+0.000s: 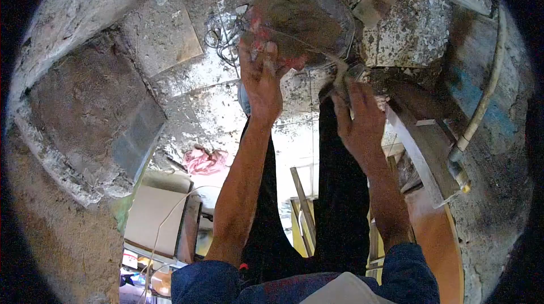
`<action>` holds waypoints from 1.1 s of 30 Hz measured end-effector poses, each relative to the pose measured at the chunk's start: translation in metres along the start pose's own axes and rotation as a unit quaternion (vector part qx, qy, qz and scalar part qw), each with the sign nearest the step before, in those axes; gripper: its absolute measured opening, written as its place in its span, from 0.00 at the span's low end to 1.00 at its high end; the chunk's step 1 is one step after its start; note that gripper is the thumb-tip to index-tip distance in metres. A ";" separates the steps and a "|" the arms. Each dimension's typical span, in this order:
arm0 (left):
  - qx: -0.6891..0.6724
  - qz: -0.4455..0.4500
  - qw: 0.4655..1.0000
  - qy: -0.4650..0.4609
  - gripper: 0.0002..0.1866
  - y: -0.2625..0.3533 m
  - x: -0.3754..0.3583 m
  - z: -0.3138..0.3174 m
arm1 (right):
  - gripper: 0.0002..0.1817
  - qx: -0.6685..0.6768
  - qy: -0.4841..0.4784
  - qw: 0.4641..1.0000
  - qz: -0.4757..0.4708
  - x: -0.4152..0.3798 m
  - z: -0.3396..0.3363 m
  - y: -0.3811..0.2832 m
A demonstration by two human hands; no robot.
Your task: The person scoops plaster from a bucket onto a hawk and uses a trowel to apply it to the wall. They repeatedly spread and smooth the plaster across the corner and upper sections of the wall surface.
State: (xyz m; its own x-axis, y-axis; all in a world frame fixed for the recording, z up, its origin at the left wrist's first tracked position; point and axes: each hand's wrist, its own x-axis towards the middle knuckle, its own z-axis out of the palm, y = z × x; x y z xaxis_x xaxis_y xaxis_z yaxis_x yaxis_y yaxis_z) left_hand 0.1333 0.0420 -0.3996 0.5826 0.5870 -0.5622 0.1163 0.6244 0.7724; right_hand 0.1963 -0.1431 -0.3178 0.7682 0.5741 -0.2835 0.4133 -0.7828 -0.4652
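Note:
A round, dark basin (309, 17) with brown material inside sits at the top centre, with red patches along its near left edge. My left hand (262, 85) is at that edge, its fingers curled over the reddish part; what they grip is blurred. To the right, my right hand (361, 125) has its thumb and fingers closed around a small greyish, dirt-covered object (340, 80) just below the basin's lower right rim. The exact shape of this object is smeared.
Coiled dark wire (222, 37) lies left of the basin. A crumpled pink cloth (205, 160) is on the stained tile floor (218, 105). A concrete block (85, 105) stands left. On the right are a pipe (492, 83) and a white-edged board (416, 153).

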 end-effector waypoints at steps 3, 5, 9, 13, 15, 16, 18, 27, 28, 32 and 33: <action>-0.028 -0.015 0.998 0.050 0.34 0.002 -0.007 0.005 | 0.24 0.020 0.057 0.998 0.011 -0.005 0.010 0.003; -0.046 0.007 0.997 0.057 0.34 -0.002 -0.011 0.003 | 0.24 -0.005 0.041 0.999 0.028 -0.012 -0.005 -0.002; -0.054 -0.004 0.997 0.054 0.31 0.004 -0.013 0.006 | 0.23 -0.038 0.027 0.997 0.060 -0.016 -0.010 0.002; -0.044 -0.004 0.996 0.074 0.30 0.003 -0.011 0.004 | 0.24 -0.050 0.085 0.994 0.047 -0.019 -0.013 0.002; -0.027 -0.011 0.998 0.063 0.31 -0.002 -0.019 0.001 | 0.24 -0.068 0.071 0.994 0.037 -0.015 -0.002 -0.001; -0.023 -0.031 0.998 0.053 0.31 -0.003 -0.019 0.001 | 0.24 -0.086 0.063 0.994 0.021 -0.010 0.001 -0.001; -0.020 -0.048 0.998 0.042 0.31 -0.003 -0.016 0.003 | 0.24 -0.083 0.076 0.994 0.009 -0.005 0.003 -0.001; 0.020 0.028 0.999 0.021 0.39 -0.012 -0.016 0.005 | 0.23 -0.047 0.081 0.995 0.035 0.004 -0.006 -0.007; 0.014 0.010 1.000 -0.003 0.39 -0.010 -0.019 0.003 | 0.23 -0.068 0.079 0.994 0.030 0.003 -0.002 -0.003; -0.001 -0.015 1.000 0.010 0.31 -0.013 -0.024 -0.001 | 0.22 -0.070 0.088 0.993 0.021 0.003 -0.015 -0.005; 0.006 -0.055 0.998 0.043 0.26 -0.015 -0.027 -0.006 | 0.22 -0.033 0.096 0.994 0.031 -0.004 -0.017 -0.006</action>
State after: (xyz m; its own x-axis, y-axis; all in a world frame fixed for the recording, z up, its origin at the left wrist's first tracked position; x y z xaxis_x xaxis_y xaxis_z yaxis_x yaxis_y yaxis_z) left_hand 0.1110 0.0196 -0.3980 0.4953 0.5570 -0.6667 0.1866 0.6813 0.7078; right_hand 0.1998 -0.1451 -0.2995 0.8695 0.4733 -0.1412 0.3893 -0.8327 -0.3936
